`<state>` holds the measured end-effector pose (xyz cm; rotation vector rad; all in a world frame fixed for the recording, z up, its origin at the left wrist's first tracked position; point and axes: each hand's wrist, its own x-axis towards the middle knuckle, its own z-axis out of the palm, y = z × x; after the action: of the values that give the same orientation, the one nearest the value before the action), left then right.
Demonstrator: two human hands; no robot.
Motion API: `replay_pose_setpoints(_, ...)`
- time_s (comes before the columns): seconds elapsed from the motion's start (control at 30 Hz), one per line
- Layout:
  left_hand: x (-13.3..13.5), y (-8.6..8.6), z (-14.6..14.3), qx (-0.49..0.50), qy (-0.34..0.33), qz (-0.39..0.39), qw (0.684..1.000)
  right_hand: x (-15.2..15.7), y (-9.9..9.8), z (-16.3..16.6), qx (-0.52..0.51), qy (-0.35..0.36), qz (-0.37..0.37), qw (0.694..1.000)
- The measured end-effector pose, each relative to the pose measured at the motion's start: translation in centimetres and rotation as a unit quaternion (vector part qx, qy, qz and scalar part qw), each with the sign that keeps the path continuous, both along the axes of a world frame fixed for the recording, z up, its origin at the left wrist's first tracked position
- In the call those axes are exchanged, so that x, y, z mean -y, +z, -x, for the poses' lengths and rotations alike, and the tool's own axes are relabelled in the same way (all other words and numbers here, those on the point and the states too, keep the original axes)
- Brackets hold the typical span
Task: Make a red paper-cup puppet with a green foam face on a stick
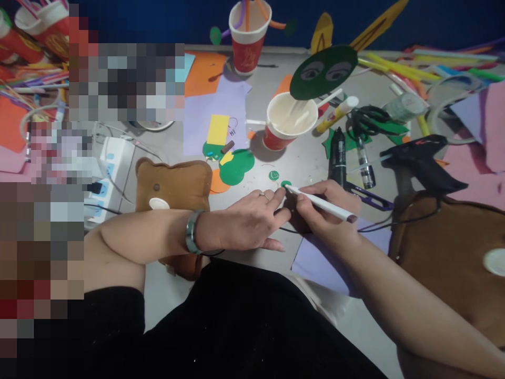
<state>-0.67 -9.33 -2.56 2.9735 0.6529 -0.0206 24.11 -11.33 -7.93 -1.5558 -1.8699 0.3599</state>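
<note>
My right hand [329, 205] grips a white marker pen [323, 204], its tip on a small green paper circle [286, 184]. Beside it my left hand [252, 218] lies palm down with the fingers spread, one fingertip close to that circle. A second small green circle [273, 175] with a drawn mark lies just behind. To the left are larger green paper rounds [235, 167] and an orange paper piece [219, 182]. Behind the hands stands a red and white paper cup [278, 138], bearing a green paper face [323, 73] with two eyes and yellow ears.
A black glue gun [422, 163], a black marker [338, 150] and black-handled scissors [369, 122] lie at right. Another cup [247, 52] with pipe cleaners stands at the back. A white power strip [112, 173] and a brown pouch [173, 181] are on the left; purple paper [331, 266] lies under my right arm.
</note>
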Motion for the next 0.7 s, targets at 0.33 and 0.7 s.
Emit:
replay_pose_setpoints(0.33,0.15,-0.37,-0.18,0.01,0.01,0.015,1.0,-0.22,0.44,0.06,0.005,0.009,-0.003,1.0)
replay_pose_setpoints(0.7,0.14,-0.4,-0.23,0.005,0.013,0.023,1.0,-0.05,0.35,0.19,-0.016,0.011,0.009,1.0)
